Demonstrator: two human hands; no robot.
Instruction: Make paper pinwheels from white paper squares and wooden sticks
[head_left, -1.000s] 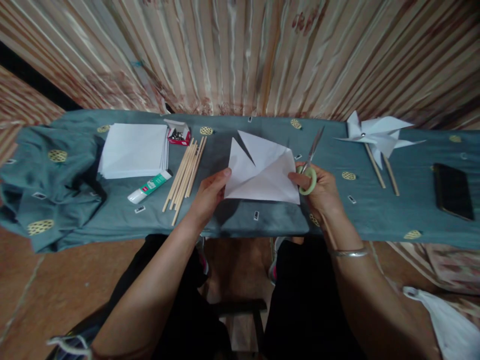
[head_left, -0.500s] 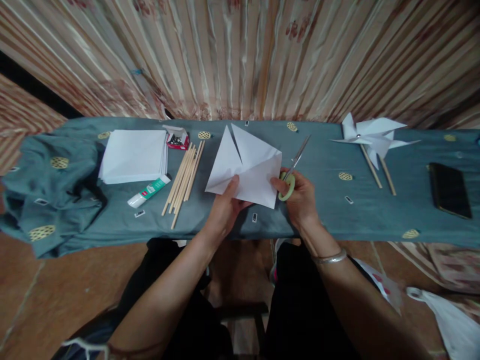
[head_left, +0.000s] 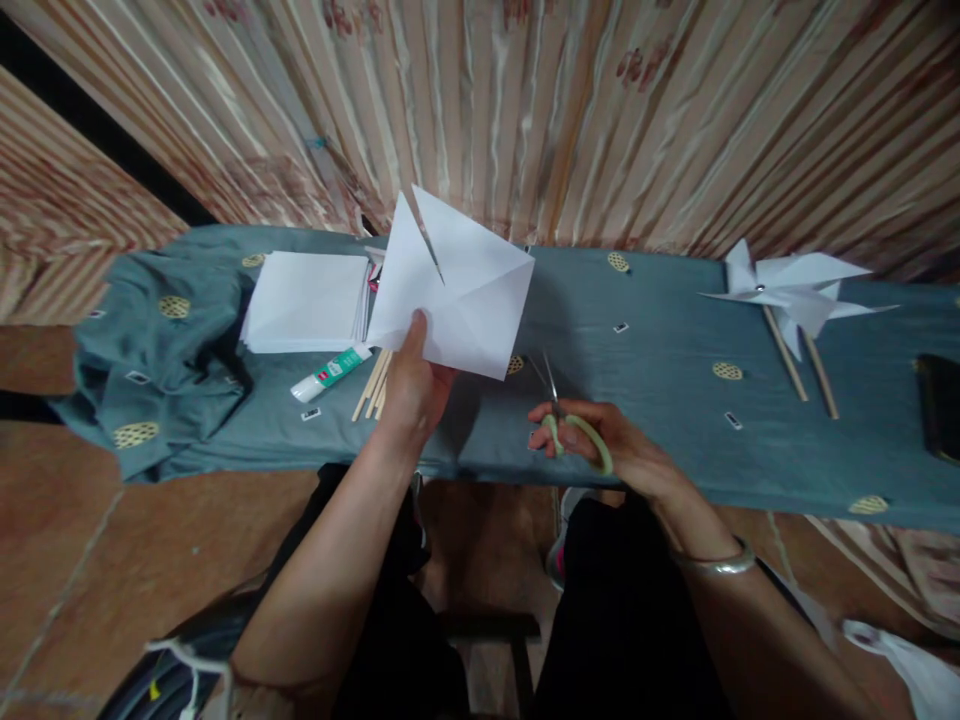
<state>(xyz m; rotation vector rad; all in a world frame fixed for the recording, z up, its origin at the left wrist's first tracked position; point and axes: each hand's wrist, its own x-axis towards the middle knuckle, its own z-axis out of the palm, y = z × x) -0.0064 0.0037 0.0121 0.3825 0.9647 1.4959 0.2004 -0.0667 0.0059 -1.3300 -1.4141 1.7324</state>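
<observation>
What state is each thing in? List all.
White square paper: creased, slit from one corner, in left hand.
Silver, green-handled scissors: open, in right hand.
White paper stack: flat.
Green-and-white tube: lying down.
Pale wooden sticks: lying, partly hidden.
White paper pinwheels: lying, overlapping.
Black rectangular phone: lying, partly cropped.
Red-white box: mostly hidden.
Patterned teal cloth: bunched at one end.
Striped curtain: hanging.

Green cloth (pineapple-printed) bears stacked paper, tube, sticks, pinwheels, phone.
</observation>
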